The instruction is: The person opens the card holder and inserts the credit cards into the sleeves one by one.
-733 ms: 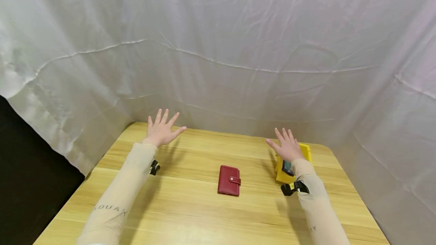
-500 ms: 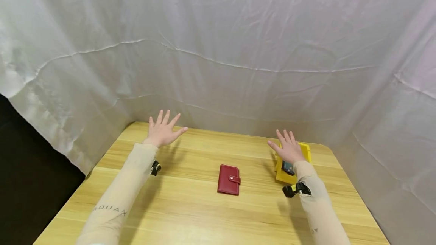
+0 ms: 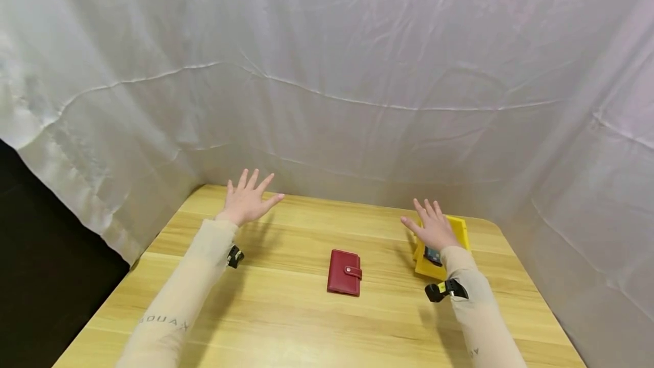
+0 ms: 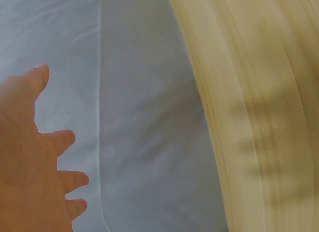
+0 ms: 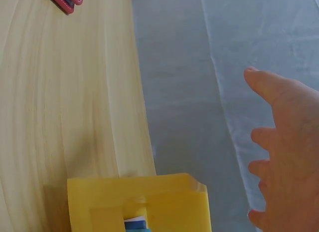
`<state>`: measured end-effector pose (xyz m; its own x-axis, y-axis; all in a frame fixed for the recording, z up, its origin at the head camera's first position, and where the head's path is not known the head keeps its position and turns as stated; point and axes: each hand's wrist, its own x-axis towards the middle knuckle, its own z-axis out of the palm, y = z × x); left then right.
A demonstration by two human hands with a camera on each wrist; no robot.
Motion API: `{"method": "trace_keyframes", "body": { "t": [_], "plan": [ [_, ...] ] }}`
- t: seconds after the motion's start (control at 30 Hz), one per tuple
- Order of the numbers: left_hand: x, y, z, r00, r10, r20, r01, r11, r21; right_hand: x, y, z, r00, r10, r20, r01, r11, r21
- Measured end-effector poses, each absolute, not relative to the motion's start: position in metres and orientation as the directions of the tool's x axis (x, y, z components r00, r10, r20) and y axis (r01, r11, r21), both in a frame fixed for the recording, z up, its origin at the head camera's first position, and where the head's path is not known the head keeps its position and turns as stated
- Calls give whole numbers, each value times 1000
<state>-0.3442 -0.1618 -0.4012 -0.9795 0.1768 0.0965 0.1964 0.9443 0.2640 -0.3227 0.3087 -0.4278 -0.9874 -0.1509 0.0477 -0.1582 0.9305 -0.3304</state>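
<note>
A dark red wallet (image 3: pixel 344 272) with a snap strap lies closed on the wooden table, between the two arms. My left hand (image 3: pixel 246 202) is held above the table's far left part, fingers spread, touching nothing. On the right, my right hand (image 3: pixel 435 230) hovers over a yellow box (image 3: pixel 458 231) with its fingers apart and holds nothing. Inside that box is a dark card-like item (image 3: pixel 432 255), partly hidden by the hand. The right wrist view shows the yellow box (image 5: pixel 139 192) with blue and white edges of flat items in it, and a corner of the wallet (image 5: pixel 70 0).
The light wooden table (image 3: pixel 286 322) ends at a pale curtain (image 3: pixel 327 146) along the back and sides. A black area (image 3: pixel 46 266) lies beyond the table's left side. Both wrists carry small black cameras, one being the right wrist camera (image 3: pixel 445 289).
Both hands have shifted very slightly down in the head view, the left also a little to the right. The wallet and the yellow box have stayed in place on the table.
</note>
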Motion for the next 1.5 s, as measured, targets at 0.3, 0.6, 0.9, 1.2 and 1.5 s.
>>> {"method": "trace_keyframes", "body": {
  "t": [0.3, 0.6, 0.9, 1.2, 1.5],
  "plan": [
    [-327, -147, -405, -970, 198, 140, 237, 890, 389, -314, 304, -432, -982, -150, 119, -186, 894, -408],
    [-310, -118, -425, -940, 234, 250, 335, 782, 526, -299, 282, -444, -950, -152, 273, -279, 806, -521],
    [-291, -86, -452, -945, 231, 233, 328, 647, 688, -290, 253, -467, -920, -153, 361, -353, 724, -593],
    [-280, -60, -471, -928, 319, 194, 355, 593, 723, -280, 226, -483, -944, -165, 287, -321, 672, -668],
    [-272, -49, -484, -895, 430, 115, 359, 545, 758, -272, 204, -493, -963, -227, 145, -263, 679, -686]
  ]
}}
